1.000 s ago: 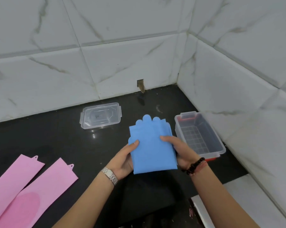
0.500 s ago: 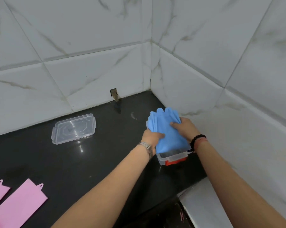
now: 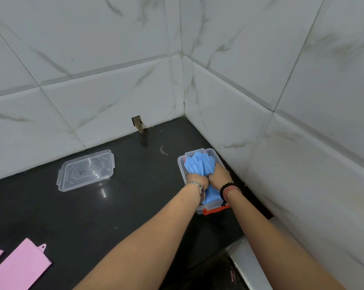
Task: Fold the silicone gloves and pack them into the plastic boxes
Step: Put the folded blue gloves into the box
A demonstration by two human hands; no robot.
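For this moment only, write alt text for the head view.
Both hands, left hand and right hand, press folded blue silicone gloves into a clear plastic box on a black countertop in a tiled corner. A clear plastic lid and pink silicone gloves lie left.

The box (image 3: 200,185) sits close to the right wall (image 3: 260,143), so that side is tight, and both hands fill its opening. Left of it, the dark desk (image 3: 135,195) lies open up to the lid (image 3: 85,170); pink gloves (image 3: 20,268) take the near-left corner.
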